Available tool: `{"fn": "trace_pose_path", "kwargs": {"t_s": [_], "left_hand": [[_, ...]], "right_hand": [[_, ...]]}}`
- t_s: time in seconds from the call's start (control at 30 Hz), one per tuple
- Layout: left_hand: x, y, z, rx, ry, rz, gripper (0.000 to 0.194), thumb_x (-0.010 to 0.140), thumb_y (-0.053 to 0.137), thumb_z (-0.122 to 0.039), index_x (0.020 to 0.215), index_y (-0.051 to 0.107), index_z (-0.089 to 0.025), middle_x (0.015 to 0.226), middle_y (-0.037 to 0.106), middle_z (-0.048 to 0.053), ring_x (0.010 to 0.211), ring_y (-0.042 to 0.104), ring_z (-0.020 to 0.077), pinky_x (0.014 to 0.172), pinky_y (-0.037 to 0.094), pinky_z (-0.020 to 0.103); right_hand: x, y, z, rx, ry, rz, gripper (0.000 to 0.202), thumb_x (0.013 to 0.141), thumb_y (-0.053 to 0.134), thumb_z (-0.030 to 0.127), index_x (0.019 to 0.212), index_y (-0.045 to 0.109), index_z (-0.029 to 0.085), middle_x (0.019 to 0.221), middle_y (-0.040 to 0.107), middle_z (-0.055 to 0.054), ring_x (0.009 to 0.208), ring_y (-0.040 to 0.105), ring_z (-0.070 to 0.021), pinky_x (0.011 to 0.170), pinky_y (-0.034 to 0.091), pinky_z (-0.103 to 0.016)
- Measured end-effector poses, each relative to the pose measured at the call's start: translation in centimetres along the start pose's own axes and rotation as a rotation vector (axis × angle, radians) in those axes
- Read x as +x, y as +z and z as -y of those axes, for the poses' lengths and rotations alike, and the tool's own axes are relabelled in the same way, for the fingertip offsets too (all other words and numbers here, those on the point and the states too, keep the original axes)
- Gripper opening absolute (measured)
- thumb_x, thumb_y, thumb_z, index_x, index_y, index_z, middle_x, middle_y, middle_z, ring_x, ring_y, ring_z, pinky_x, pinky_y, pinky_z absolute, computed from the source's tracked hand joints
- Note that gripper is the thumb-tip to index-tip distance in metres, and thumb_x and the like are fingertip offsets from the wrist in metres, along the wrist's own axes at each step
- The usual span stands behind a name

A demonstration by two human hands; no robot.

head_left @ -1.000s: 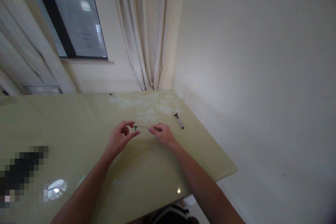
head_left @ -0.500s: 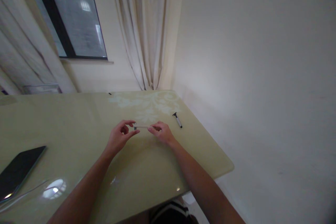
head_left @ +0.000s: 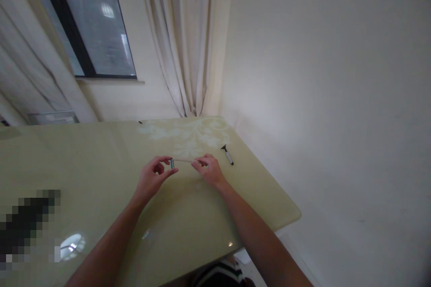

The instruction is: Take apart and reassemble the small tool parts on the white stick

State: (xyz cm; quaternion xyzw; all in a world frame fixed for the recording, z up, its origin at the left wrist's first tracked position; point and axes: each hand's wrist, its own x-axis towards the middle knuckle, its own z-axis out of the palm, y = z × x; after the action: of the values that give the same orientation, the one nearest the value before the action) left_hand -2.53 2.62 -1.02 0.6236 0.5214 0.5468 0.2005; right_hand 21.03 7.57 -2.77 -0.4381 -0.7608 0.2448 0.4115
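Observation:
Between the thumb and fingertips of my left hand [head_left: 156,173] is a small razor cartridge [head_left: 172,163], upright, pale with a teal strip. My right hand [head_left: 209,169] pinches a thin pale stick [head_left: 182,160] that points left. Its far end meets the upper part of the cartridge; whether the two are joined, I cannot tell. Both hands are just above the table. To the right of my right hand lies a razor [head_left: 228,154] with a grey handle and a black T-shaped head.
The glossy pale green table [head_left: 188,233] ends at a rounded right corner beside a white wall [head_left: 319,98]. A dark, pixelated thing [head_left: 25,222] lies at the left. One small black piece [head_left: 140,122] sits near the back edge, before the curtain [head_left: 188,54].
The cartridge has turned, so its teal-striped side shows more. The stick looks thinner and more of its length shows, as my right hand has shifted slightly right.

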Motion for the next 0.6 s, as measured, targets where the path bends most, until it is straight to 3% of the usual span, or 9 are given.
{"fn": "trace_pose_path", "kwargs": {"t_s": [0.17,0.33,0.47,0.6], "left_hand": [[-0.07,0.04,0.14,-0.015,-0.001,0.003,0.043,0.069,0.085,-0.048,0.101,0.073,-0.021,0.077,0.064,-0.002,0.056,0.047,0.0098,0.053,0.041,0.022],[-0.13,0.22,0.20,-0.012,0.007,0.018,0.042,0.070,0.086,-0.047,0.100,0.073,-0.020,0.075,0.062,-0.003,0.055,0.047,0.0097,0.053,0.040,0.022],[-0.08,0.37,-0.20,-0.041,-0.015,0.013,0.043,0.071,0.085,-0.048,0.102,0.073,-0.020,0.068,0.058,-0.005,0.054,0.044,0.0096,0.051,0.038,0.022],[0.03,0.39,-0.11,-0.022,0.010,0.007,0.042,0.071,0.086,-0.046,0.102,0.072,-0.021,0.079,0.064,-0.002,0.056,0.047,0.0093,0.053,0.040,0.022]], "right_hand": [[-0.09,-0.29,-0.13,0.036,-0.064,0.039,0.029,0.093,0.071,0.044,0.100,0.083,0.019,0.082,0.068,-0.005,0.078,0.059,-0.0174,0.079,0.046,-0.030],[-0.14,-0.48,-0.24,-0.011,-0.075,-0.047,0.032,0.093,0.070,0.045,0.100,0.083,0.017,0.079,0.066,-0.005,0.078,0.058,-0.0176,0.080,0.046,-0.031],[-0.11,-0.37,-0.67,0.056,-0.179,-0.013,0.033,0.092,0.071,0.047,0.100,0.083,0.017,0.080,0.066,-0.005,0.076,0.059,-0.0174,0.076,0.048,-0.030],[0.08,-0.45,-0.94,0.025,-0.149,-0.130,0.035,0.092,0.070,0.050,0.098,0.084,0.018,0.076,0.066,-0.005,0.074,0.058,-0.0178,0.076,0.048,-0.032]]}}
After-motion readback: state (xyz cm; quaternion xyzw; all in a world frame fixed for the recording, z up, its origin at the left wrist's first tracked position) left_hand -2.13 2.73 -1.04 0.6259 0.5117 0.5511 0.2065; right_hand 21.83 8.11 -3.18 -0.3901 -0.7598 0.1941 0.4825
